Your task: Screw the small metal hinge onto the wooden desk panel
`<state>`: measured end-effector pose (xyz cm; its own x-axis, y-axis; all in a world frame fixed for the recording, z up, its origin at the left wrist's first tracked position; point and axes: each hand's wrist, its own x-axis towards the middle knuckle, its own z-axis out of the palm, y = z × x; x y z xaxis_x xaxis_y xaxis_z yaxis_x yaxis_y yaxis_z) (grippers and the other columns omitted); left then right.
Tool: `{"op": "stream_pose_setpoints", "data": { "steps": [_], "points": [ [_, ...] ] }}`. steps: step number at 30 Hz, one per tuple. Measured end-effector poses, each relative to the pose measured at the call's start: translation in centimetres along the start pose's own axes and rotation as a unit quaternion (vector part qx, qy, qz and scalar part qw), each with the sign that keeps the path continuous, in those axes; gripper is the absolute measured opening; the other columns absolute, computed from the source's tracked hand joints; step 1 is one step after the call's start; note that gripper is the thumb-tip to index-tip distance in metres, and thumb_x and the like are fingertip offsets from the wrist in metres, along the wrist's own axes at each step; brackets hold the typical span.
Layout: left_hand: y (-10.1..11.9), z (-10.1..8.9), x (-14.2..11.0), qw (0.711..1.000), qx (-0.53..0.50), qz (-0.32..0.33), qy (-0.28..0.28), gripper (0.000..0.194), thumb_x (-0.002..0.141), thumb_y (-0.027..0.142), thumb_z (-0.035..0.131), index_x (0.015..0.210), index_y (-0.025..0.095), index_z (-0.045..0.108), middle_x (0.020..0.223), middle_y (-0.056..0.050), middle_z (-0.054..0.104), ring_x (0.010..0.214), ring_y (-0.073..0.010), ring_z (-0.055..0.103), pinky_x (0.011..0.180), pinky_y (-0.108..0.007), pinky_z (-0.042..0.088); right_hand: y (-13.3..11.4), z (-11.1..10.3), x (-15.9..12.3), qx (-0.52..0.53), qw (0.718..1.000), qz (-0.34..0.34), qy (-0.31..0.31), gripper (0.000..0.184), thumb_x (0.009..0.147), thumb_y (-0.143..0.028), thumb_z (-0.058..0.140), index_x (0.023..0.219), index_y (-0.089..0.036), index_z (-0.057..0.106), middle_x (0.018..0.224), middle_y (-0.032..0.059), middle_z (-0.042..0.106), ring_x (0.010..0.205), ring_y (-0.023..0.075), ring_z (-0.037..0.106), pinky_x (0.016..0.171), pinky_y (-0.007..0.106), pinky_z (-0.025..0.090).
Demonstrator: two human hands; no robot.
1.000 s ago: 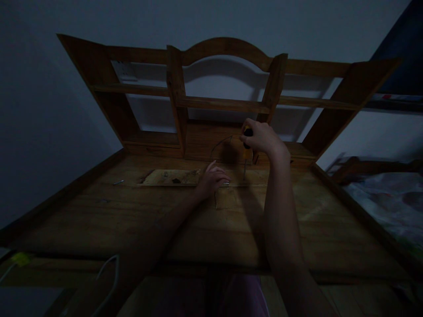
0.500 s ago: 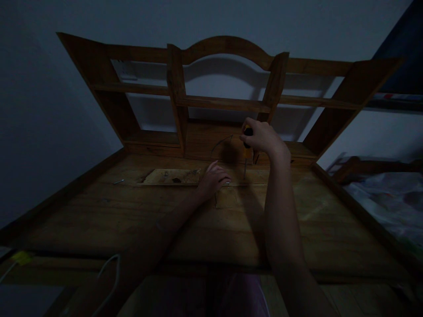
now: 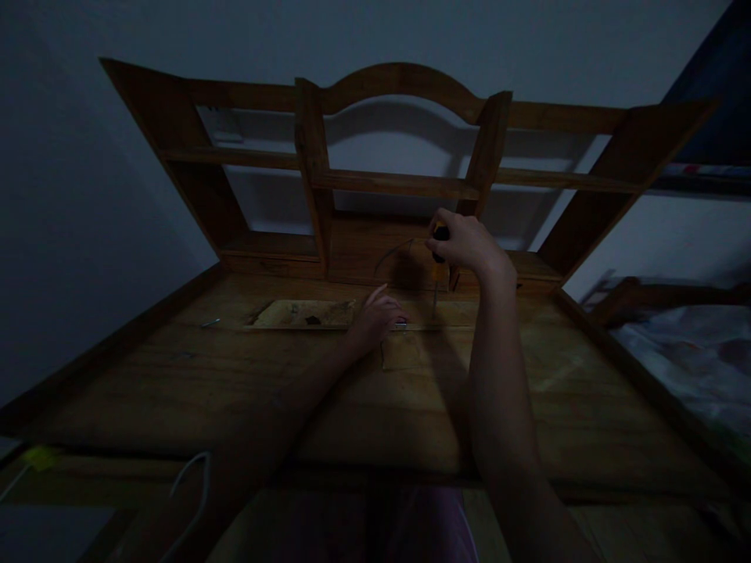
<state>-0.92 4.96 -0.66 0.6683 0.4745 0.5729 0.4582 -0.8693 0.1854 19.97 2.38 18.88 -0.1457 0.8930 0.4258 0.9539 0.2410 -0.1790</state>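
My right hand (image 3: 469,244) is wrapped around the black and yellow handle of a screwdriver (image 3: 438,274). The shaft points straight down, with its tip at or near a pale wooden strip (image 3: 454,314) in the desk top. To the left, my left hand (image 3: 375,319) rests low on the desk, one finger stretched forward and the others curled. At its fingertips shows a small shiny metal piece (image 3: 401,322), partly covered and too small to name. Just below is a square patch (image 3: 402,352) on the wood.
The wooden desk top (image 3: 235,391) carries a rough, damaged strip (image 3: 305,313) and a thin metal piece, like a screw (image 3: 210,322), at left. A wooden shelf unit (image 3: 399,184) rises behind. A white cable (image 3: 205,485) hangs at the front left edge.
The fingers of my left hand have curled in and shifted slightly left, so more of the shiny metal piece shows. My right hand and the screwdriver look almost unmoved.
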Motion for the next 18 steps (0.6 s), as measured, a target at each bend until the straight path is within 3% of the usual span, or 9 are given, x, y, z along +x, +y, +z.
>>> {"op": "stream_pose_setpoints", "data": {
  "steps": [11, 18],
  "points": [
    [0.71, 0.16, 0.31, 1.000, 0.022, -0.016, 0.011, 0.015, 0.100, 0.029, 0.060, 0.101, 0.025, 0.075, 0.101, -0.001, 0.075, 0.105, -0.0198, 0.064, 0.127, -0.053, 0.027, -0.13, 0.25, -0.15, -0.008, 1.000, -0.012, 0.016, 0.026, 0.086, -0.030, 0.061, 0.110, -0.021, 0.066, 0.105, 0.0120, 0.074, 0.099, 0.0312, 0.068, 0.086, 0.042, 0.051],
    [-0.04, 0.66, 0.15, 1.000, 0.020, -0.013, -0.019, 0.027, 0.098, 0.015, 0.053, 0.106, 0.027, 0.076, 0.106, -0.001, 0.075, 0.110, -0.0198, 0.064, 0.129, -0.055, 0.021, 0.08, 0.26, -0.09, -0.011, 1.000, -0.009, 0.017, 0.027, 0.086, -0.033, 0.062, 0.111, -0.022, 0.065, 0.106, 0.0129, 0.073, 0.101, 0.0323, 0.068, 0.087, 0.043, 0.052]
  ]
}}
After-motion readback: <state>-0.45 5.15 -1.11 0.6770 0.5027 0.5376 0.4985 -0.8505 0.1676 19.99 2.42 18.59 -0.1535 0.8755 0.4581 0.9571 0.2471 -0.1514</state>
